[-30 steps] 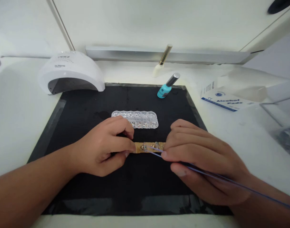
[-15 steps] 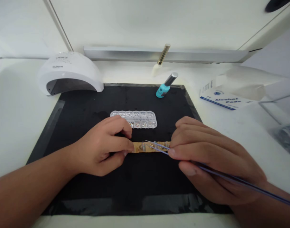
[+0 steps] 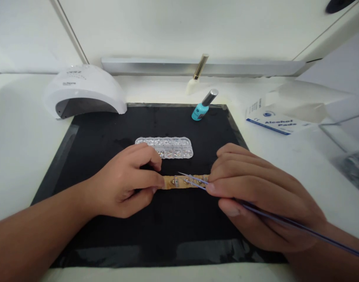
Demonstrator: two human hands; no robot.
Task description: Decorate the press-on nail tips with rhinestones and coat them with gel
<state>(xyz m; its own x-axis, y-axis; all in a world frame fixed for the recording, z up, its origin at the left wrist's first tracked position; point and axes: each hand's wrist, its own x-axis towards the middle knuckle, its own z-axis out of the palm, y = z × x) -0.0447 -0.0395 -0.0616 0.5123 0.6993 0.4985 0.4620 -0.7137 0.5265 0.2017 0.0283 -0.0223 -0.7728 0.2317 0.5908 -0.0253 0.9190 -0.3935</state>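
A narrow tan strip bearing several small gold and clear pieces lies over the black mat. Its left end is pinched between the thumb and forefinger of my left hand. My right hand grips a pair of thin purplish tweezers from the right. The tweezer tips are apart and lie over the strip's middle; whether they touch a piece I cannot tell. My right fingers cover the strip's right end. Just beyond the strip sits a clear compartment case of tiny sparkling stones, partly hidden by my left hand.
A turquoise polish bottle leans in view at the mat's back edge, with a cream bottle with a gold cap behind it. At the back left is a white nail lamp; at the right, an alcohol pads box.
The whole view has shifted slightly, so everything appears a little further left. Both hands keep nearly the same pose on the strip and tweezers.
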